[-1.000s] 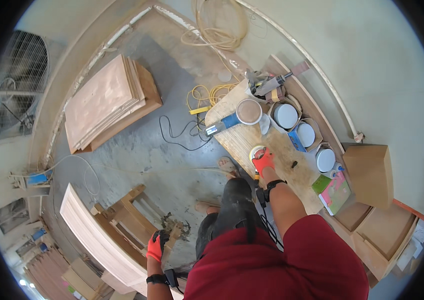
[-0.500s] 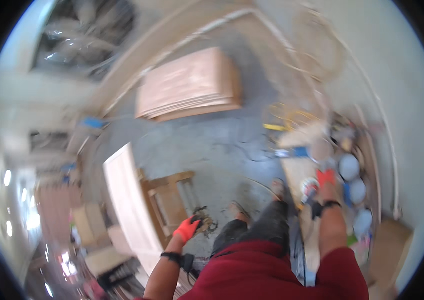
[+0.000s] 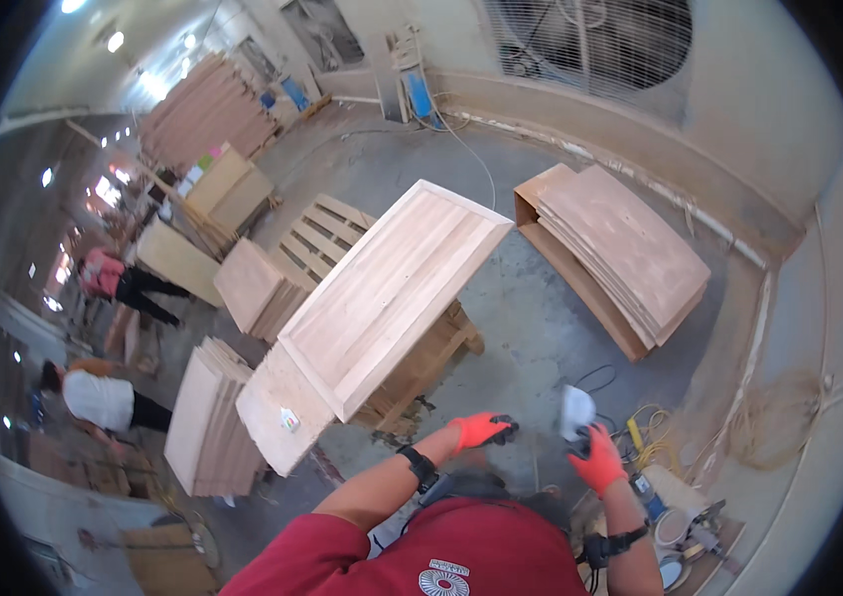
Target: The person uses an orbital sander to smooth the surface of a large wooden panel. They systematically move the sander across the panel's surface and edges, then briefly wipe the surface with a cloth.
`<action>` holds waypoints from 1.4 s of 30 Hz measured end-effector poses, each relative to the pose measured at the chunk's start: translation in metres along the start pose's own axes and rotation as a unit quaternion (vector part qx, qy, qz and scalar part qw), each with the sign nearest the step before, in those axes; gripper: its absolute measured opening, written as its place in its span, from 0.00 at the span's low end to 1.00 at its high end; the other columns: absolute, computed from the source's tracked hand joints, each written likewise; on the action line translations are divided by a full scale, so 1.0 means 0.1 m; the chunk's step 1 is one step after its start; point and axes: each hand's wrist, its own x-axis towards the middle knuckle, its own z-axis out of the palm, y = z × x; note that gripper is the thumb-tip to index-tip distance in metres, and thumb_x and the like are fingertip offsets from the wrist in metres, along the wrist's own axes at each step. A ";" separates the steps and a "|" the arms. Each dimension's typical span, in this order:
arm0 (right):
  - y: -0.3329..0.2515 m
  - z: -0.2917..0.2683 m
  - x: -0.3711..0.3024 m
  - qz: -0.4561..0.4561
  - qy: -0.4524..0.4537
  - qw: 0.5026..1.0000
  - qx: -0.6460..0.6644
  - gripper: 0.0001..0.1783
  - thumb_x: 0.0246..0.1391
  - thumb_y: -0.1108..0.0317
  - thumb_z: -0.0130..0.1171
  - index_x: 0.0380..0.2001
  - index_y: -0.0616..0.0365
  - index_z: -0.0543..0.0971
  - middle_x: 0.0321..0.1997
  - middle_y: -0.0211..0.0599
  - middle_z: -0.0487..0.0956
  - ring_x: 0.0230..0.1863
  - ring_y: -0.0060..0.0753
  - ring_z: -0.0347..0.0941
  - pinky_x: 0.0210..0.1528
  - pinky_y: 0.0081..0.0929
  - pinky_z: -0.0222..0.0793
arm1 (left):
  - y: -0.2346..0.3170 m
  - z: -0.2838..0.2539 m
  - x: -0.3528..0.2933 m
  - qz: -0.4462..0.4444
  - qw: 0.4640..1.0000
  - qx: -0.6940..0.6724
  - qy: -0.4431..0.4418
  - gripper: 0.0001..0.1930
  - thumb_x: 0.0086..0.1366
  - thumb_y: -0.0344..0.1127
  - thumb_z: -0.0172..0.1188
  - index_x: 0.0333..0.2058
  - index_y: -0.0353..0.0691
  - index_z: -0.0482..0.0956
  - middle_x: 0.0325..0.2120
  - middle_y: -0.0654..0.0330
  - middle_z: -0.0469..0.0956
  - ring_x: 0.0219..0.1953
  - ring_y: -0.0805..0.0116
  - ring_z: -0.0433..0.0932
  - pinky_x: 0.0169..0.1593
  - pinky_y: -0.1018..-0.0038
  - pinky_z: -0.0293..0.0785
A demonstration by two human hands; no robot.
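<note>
My right hand [image 3: 597, 462], in an orange glove with dark fingertips, grips a white, rounded tool [image 3: 577, 409]; motion blurs it, so its exact kind does not show. My left hand [image 3: 484, 430], gloved alike, hangs empty in front of my body, its fingers loosely apart. Ahead and to the left lies a pale wooden door panel [image 3: 402, 298] with a raised frame, tilted in view. A wooden stand [image 3: 423, 370] shows beneath it. At its near left end is a flat pale board [image 3: 278, 422] with a small white item [image 3: 289, 419] on top.
Stacked wooden panels [image 3: 630, 258] stand ahead to the right; more stacks [image 3: 205, 422] are at left, near a slatted pallet [image 3: 327, 236]. Tools and round discs [image 3: 675, 524] crowd the lower right beside a yellow cord [image 3: 650, 435]. Two people [image 3: 104, 397] are far left.
My view has swung left, bringing the door panel to the middle. My right hand has come away from the crowded tool surface holding the white tool. The left hand has moved away from the wooden stand.
</note>
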 end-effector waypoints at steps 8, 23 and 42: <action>-2.45 0.57 1.35 -0.262 -0.189 0.938 -0.125 0.41 0.50 0.59 0.73 0.64 0.60 0.68 0.69 0.53 0.67 0.63 0.60 0.71 0.62 0.45 0.72 | 0.26 -1.48 -0.54 0.158 0.962 -0.208 0.083 0.26 0.72 0.49 0.59 0.63 0.43 0.72 0.50 0.67 0.79 0.46 0.80 0.73 0.49 0.77 0.71; -3.54 1.36 2.79 -0.309 -0.362 0.877 0.061 0.35 0.52 0.68 0.71 0.62 0.63 0.72 0.65 0.49 0.72 0.64 0.49 0.72 0.65 0.38 0.68 | 0.17 -2.46 -1.20 0.228 0.811 -0.351 0.408 0.24 0.69 0.31 0.63 0.61 0.34 0.73 0.53 0.61 0.80 0.55 0.73 0.76 0.60 0.74 0.72; -3.40 0.79 5.16 -0.127 -0.458 0.861 0.180 0.12 0.62 0.68 0.65 0.43 0.64 0.80 0.35 0.36 0.83 0.27 0.21 0.76 0.31 0.22 0.74 | 1.63 -2.86 -0.12 -0.099 0.793 -0.023 0.601 0.25 0.58 0.43 0.70 0.55 0.53 0.77 0.42 0.54 0.84 0.43 0.53 0.83 0.48 0.61 0.77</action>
